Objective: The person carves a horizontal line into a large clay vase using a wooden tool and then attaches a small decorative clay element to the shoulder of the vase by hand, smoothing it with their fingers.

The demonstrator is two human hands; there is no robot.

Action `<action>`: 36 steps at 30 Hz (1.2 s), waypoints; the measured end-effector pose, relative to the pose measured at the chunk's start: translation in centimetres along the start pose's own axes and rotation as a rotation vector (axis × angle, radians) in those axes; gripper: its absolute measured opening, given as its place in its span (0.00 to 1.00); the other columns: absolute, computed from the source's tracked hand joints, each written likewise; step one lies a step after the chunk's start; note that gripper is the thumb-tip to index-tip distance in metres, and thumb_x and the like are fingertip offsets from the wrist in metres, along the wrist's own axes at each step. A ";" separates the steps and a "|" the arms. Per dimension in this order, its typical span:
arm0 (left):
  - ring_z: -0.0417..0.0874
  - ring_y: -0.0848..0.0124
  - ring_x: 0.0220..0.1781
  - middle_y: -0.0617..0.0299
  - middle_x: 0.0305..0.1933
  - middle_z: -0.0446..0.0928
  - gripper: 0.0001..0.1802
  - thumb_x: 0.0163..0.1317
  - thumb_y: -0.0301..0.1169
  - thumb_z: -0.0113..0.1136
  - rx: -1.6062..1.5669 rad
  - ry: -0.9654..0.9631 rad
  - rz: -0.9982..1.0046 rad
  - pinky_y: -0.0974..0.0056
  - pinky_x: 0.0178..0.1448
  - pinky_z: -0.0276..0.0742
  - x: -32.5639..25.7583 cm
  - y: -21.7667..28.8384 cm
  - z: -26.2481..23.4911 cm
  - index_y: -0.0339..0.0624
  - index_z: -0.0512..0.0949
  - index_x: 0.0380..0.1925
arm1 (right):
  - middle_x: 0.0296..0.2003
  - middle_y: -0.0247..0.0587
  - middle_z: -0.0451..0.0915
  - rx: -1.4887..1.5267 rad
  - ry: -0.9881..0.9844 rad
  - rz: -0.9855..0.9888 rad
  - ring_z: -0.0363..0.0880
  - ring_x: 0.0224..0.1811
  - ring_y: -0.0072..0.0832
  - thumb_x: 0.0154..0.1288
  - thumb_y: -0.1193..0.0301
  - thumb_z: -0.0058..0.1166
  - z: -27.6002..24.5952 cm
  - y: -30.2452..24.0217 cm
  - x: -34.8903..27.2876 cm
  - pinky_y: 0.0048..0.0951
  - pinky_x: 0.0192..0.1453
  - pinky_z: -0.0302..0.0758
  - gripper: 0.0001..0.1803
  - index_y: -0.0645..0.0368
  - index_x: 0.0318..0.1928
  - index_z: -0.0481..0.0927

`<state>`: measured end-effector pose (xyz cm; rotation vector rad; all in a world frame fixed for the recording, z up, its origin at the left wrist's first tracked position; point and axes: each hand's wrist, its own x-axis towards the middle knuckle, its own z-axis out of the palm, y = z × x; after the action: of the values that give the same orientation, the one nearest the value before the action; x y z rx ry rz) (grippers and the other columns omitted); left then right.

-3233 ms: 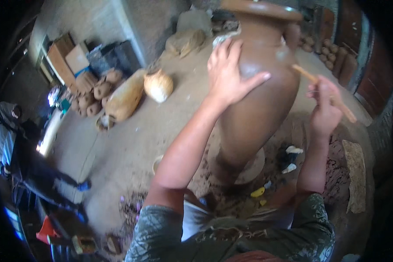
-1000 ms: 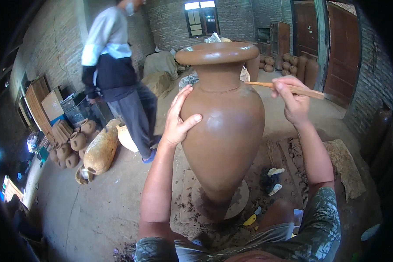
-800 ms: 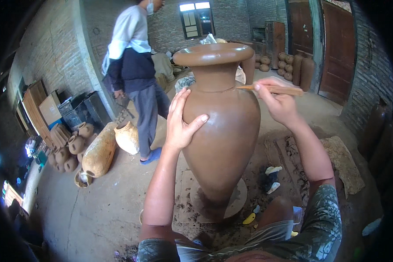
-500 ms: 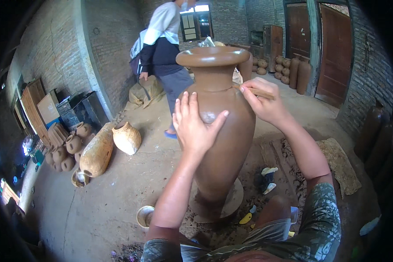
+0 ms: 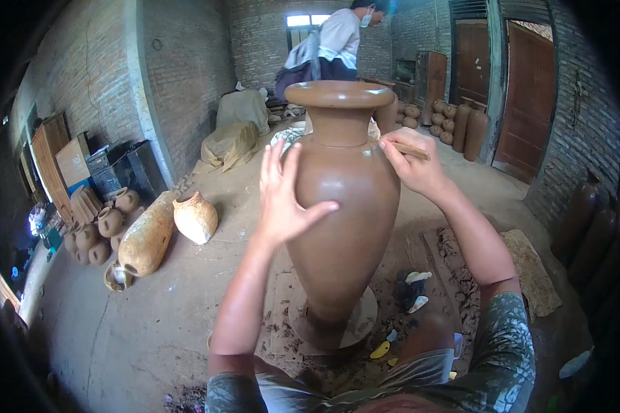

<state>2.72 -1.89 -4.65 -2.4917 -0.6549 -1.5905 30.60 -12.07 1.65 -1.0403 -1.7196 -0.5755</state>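
Note:
A tall brown clay vase [image 5: 344, 206] with a wide flared rim stands upright on a round base [image 5: 364, 318] in front of me. My left hand [image 5: 286, 196] lies along the vase's left shoulder, fingers spread and thumb reaching across its front; whether the palm touches is hard to tell. In my right hand [image 5: 417, 162] is a thin wooden stick [image 5: 410, 149], pinched between thumb and fingers. Its tip is at the right side of the vase, where neck meets shoulder. A fine line circles the base of the neck there.
Clay pots [image 5: 110, 221], a long pale jar [image 5: 148, 234] and a round pale jar [image 5: 195, 217] rest on the floor at left. A person [image 5: 331, 45] in a face mask is behind the vase. Clay scraps and yellow pieces [image 5: 379, 350] lie near my knee. Tall dark vases [image 5: 585, 213] stand at right.
My left hand has shifted left over the vase's shoulder, its fingers more spread. My right hand keeps the stick at the neck. The person behind has moved right, now bending forward.

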 end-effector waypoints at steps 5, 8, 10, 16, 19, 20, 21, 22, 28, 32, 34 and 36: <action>0.45 0.38 0.87 0.40 0.86 0.46 0.73 0.34 0.56 0.88 -0.307 -0.160 -0.117 0.38 0.86 0.50 -0.8 -3.3 2.2 0.44 0.58 0.80 | 0.35 0.49 0.87 -0.013 0.014 0.005 0.87 0.37 0.39 0.71 0.72 0.63 0.3 0.4 -0.1 0.36 0.42 0.80 0.08 0.66 0.39 0.87; 0.45 0.38 0.87 0.40 0.86 0.47 0.72 0.35 0.56 0.88 -0.223 -0.083 -0.156 0.38 0.85 0.52 -1.4 -0.8 3.4 0.43 0.58 0.79 | 0.34 0.48 0.87 -0.024 0.025 0.019 0.86 0.36 0.37 0.72 0.70 0.63 0.1 0.3 -0.3 0.35 0.42 0.80 0.09 0.66 0.39 0.87; 0.45 0.38 0.87 0.40 0.85 0.47 0.72 0.36 0.57 0.88 -0.144 -0.032 -0.156 0.35 0.84 0.52 -1.7 0.4 3.5 0.43 0.58 0.79 | 0.34 0.47 0.87 -0.014 0.019 0.035 0.86 0.36 0.36 0.72 0.70 0.63 0.1 0.0 -0.3 0.35 0.41 0.80 0.09 0.65 0.39 0.87; 0.41 0.30 0.86 0.35 0.85 0.44 0.70 0.42 0.64 0.82 0.070 -0.026 -0.293 0.19 0.77 0.46 -1.7 5.8 3.9 0.41 0.58 0.80 | 0.33 0.50 0.86 0.016 0.007 0.069 0.85 0.33 0.39 0.70 0.73 0.64 0.4 -0.2 0.1 0.36 0.38 0.78 0.08 0.67 0.37 0.86; 0.39 0.28 0.86 0.31 0.85 0.41 0.68 0.47 0.64 0.79 0.164 -0.065 -0.364 0.19 0.77 0.45 -1.5 8.5 4.0 0.42 0.56 0.81 | 0.33 0.49 0.85 0.078 0.010 0.099 0.85 0.33 0.38 0.70 0.72 0.64 0.7 -0.3 0.1 0.36 0.38 0.78 0.08 0.66 0.37 0.86; 0.37 0.27 0.85 0.30 0.85 0.39 0.67 0.49 0.65 0.78 0.171 -0.067 -0.354 0.17 0.76 0.44 -1.6 9.1 4.1 0.42 0.56 0.81 | 0.33 0.49 0.85 0.087 0.009 0.105 0.84 0.33 0.38 0.70 0.72 0.64 0.7 -0.6 0.3 0.36 0.38 0.78 0.08 0.66 0.38 0.86; 0.36 0.26 0.85 0.28 0.85 0.38 0.66 0.51 0.65 0.76 0.178 -0.069 -0.343 0.16 0.75 0.43 -1.8 9.6 4.2 0.42 0.56 0.81 | 0.33 0.49 0.85 0.096 0.008 0.111 0.84 0.33 0.37 0.70 0.72 0.64 0.8 -0.8 0.4 0.36 0.39 0.78 0.08 0.66 0.38 0.86; 0.35 0.24 0.85 0.27 0.85 0.37 0.65 0.52 0.65 0.75 0.184 -0.071 -0.332 0.14 0.74 0.42 -2.0 10.1 4.2 0.42 0.56 0.81 | 0.33 0.49 0.86 0.085 0.005 0.107 0.85 0.33 0.37 0.70 0.72 0.64 1.0 -0.7 0.4 0.36 0.39 0.78 0.08 0.66 0.38 0.86; 0.40 0.19 0.83 0.28 0.84 0.42 0.55 0.57 0.64 0.72 0.073 -0.212 -0.098 0.10 0.70 0.46 -4.0 12.7 2.2 0.44 0.66 0.77 | 0.34 0.49 0.86 0.093 -0.015 0.111 0.85 0.35 0.39 0.70 0.71 0.64 1.1 -0.5 0.6 0.36 0.41 0.79 0.08 0.65 0.39 0.87; 0.58 0.32 0.82 0.37 0.82 0.58 0.49 0.51 0.54 0.81 -0.215 -0.192 -0.031 0.29 0.75 0.65 -4.7 10.3 -0.3 0.43 0.75 0.70 | 0.35 0.49 0.87 0.048 -0.041 0.107 0.86 0.35 0.37 0.70 0.71 0.64 0.7 -0.9 0.9 0.35 0.42 0.79 0.08 0.65 0.39 0.87; 0.63 0.44 0.82 0.43 0.81 0.61 0.48 0.46 0.51 0.84 -0.109 -0.072 0.019 0.46 0.77 0.71 -3.7 7.7 -1.8 0.38 0.78 0.64 | 0.35 0.49 0.87 0.045 -0.054 0.113 0.86 0.36 0.36 0.71 0.71 0.63 0.4 -0.7 0.9 0.35 0.42 0.79 0.08 0.65 0.39 0.87; 0.57 0.41 0.84 0.41 0.83 0.55 0.58 0.42 0.54 0.86 -0.029 -0.100 -0.068 0.42 0.81 0.66 -1.4 4.3 -3.4 0.40 0.71 0.71 | 0.35 0.49 0.87 0.087 -0.076 0.144 0.86 0.36 0.37 0.71 0.71 0.63 0.4 -1.4 1.2 0.36 0.43 0.79 0.08 0.65 0.39 0.87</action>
<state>1.15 -7.29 -3.78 -2.6109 -0.7427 -1.5158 29.04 -12.02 2.75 -1.1252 -1.7042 -0.3706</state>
